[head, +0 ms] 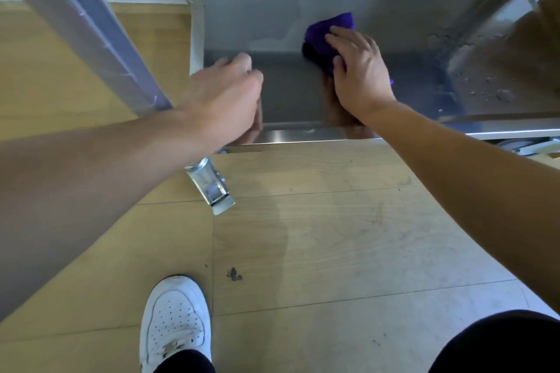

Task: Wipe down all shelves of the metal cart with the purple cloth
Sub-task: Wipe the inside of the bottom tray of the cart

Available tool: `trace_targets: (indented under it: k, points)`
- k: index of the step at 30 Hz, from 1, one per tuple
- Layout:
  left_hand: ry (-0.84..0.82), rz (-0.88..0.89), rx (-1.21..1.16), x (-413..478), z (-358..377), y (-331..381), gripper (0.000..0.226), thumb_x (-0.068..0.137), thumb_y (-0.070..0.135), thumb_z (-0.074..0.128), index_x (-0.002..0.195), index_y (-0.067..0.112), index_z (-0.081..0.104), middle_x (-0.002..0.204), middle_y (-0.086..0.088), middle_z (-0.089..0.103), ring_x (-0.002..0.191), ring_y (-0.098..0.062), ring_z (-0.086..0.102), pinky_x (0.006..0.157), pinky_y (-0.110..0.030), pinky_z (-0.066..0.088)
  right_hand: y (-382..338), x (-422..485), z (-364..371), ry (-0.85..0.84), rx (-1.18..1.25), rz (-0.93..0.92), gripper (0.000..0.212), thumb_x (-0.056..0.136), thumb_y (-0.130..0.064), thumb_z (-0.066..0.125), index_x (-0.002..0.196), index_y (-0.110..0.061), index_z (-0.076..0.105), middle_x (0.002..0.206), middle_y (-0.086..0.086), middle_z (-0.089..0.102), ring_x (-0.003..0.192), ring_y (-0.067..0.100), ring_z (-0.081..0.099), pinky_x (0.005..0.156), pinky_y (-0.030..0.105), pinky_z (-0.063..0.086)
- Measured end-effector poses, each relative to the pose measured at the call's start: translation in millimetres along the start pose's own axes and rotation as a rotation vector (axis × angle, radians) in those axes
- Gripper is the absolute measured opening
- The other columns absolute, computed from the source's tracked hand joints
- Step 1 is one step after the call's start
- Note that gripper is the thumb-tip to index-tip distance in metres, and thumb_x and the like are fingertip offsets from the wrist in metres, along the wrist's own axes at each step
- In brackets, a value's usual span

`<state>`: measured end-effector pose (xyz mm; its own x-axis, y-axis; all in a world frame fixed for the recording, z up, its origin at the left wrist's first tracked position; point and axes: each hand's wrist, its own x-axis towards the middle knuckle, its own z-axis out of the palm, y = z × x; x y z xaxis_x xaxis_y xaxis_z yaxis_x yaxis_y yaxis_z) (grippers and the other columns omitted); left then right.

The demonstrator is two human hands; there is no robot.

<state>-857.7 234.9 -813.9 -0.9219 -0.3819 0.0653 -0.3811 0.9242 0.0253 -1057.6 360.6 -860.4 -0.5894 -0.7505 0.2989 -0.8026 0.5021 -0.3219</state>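
The metal cart's bottom shelf (257, 15) lies low in front of me, its grey surface smeared, with dust and crumbs at the right. The purple cloth (321, 39) sits bunched on the shelf near the middle. My right hand (357, 70) lies flat on top of the cloth, fingers straight, pressing it onto the metal. My left hand (227, 94) hovers over the shelf's front left corner with its fingers curled; whether it grips the rim or holds anything is hidden.
A cart upright post (194, 9) rises at the shelf's left corner, with a caster bracket (212, 188) below on the wooden floor. An upper shelf edge (91, 30) slants across the top left. My white shoe (175, 321) stands near the bottom.
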Motion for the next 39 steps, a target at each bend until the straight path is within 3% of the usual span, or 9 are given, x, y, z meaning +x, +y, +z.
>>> trace_targets:
  k: [5, 9, 12, 15, 18, 22, 26, 32, 39]
  points:
    - [-0.203, -0.174, 0.174, 9.0, -18.4, -5.2, 0.020, 0.086, -0.006, 0.054, 0.101, 0.003, 0.066, 0.101, -0.015, 0.047, 0.106, -0.038, 0.054, 0.065, -0.037, 0.032, -38.4, -19.3, 3.3, -0.025, 0.076, -0.268, 0.043, 0.089, -0.001, 0.041, 0.126, -0.008, 0.061, 0.133, 0.006, 0.059, 0.123, 0.030, 0.051, 0.111, 0.034, 0.035]
    - [-0.185, -0.253, 0.155, 14.5, -21.8, -2.9, 0.021, 0.092, -0.005, 0.051, 0.110, -0.001, 0.061, 0.111, -0.019, 0.051, 0.102, -0.040, 0.055, 0.069, -0.038, 0.033, -46.7, -30.2, 6.0, -0.050, 0.126, -0.412, 0.041, 0.088, 0.000, 0.045, 0.124, -0.008, 0.063, 0.132, 0.005, 0.060, 0.123, 0.029, 0.051, 0.110, 0.035, 0.038]
    - [-0.177, -0.247, 0.048, 3.1, -20.3, 2.0, 0.015, 0.089, 0.005, 0.063, 0.104, 0.004, 0.062, 0.108, -0.014, 0.048, 0.098, -0.035, 0.054, 0.066, -0.039, 0.034, -41.2, -20.5, 5.5, -0.055, 0.115, -0.383, 0.039, 0.091, -0.002, 0.044, 0.124, -0.009, 0.063, 0.132, 0.005, 0.059, 0.122, 0.027, 0.053, 0.110, 0.032, 0.036]
    - [-0.054, -0.053, 0.011, -26.6, -2.1, 12.2, 0.015, 0.089, 0.013, 0.058, 0.103, 0.007, 0.061, 0.114, -0.011, 0.050, 0.100, -0.032, 0.055, 0.068, -0.042, 0.047, -37.2, -8.2, 7.1, -0.053, 0.083, -0.277, 0.040, 0.092, -0.004, 0.042, 0.126, -0.010, 0.061, 0.133, 0.005, 0.059, 0.123, 0.028, 0.051, 0.111, 0.029, 0.033]
    - [0.022, 0.205, -0.034, -59.1, 16.4, 26.2, 0.031, 0.094, 0.011, 0.046, 0.121, 0.002, 0.057, 0.122, -0.014, 0.052, 0.109, -0.031, 0.055, 0.086, -0.044, 0.052, -39.7, -4.1, 9.4, -0.071, 0.093, -0.248, 0.042, 0.090, -0.003, 0.042, 0.127, -0.010, 0.061, 0.133, 0.004, 0.058, 0.124, 0.028, 0.050, 0.112, 0.028, 0.032]
    - [0.081, 0.359, 0.053, -82.3, 26.3, 32.7, 0.043, 0.093, 0.004, 0.039, 0.133, -0.008, 0.047, 0.131, -0.021, 0.052, 0.121, -0.035, 0.052, 0.098, -0.044, 0.049, -59.1, -6.7, 5.4, -0.223, 0.214, -0.498, 0.042, 0.090, 0.001, 0.044, 0.126, -0.010, 0.062, 0.133, 0.003, 0.058, 0.129, 0.027, 0.047, 0.113, 0.028, 0.031]
    - [0.082, 0.393, 0.075, -84.4, 26.5, 30.0, 0.045, 0.092, 0.001, 0.031, 0.134, -0.009, 0.045, 0.123, -0.021, 0.055, 0.116, -0.037, 0.054, 0.094, -0.046, 0.050, -80.2, -15.8, 8.5, -0.349, 0.310, -0.751, 0.036, 0.094, -0.001, 0.048, 0.127, -0.007, 0.060, 0.133, 0.005, 0.059, 0.134, 0.028, 0.043, 0.115, 0.037, 0.031]
    - [0.056, 0.370, 0.050, -81.9, 27.8, 29.9, 0.048, 0.089, 0.002, 0.034, 0.134, -0.009, 0.045, 0.134, -0.023, 0.050, 0.124, -0.038, 0.050, 0.100, -0.045, 0.048, -56.4, -1.2, 4.1, -0.246, 0.245, -0.547, 0.042, 0.089, 0.004, 0.043, 0.125, -0.008, 0.062, 0.133, 0.006, 0.059, 0.132, 0.026, 0.046, 0.114, 0.033, 0.031]
    - [0.023, 0.328, -0.036, -74.2, 20.6, 32.1, 0.038, 0.092, 0.012, 0.041, 0.127, 0.002, 0.054, 0.131, -0.012, 0.051, 0.115, -0.026, 0.053, 0.096, -0.039, 0.047, -50.9, -12.1, -2.8, -0.364, 0.261, -0.533, 0.042, 0.093, 0.000, 0.048, 0.130, -0.016, 0.059, 0.137, -0.004, 0.056, 0.137, 0.021, 0.038, 0.115, 0.031, 0.029]
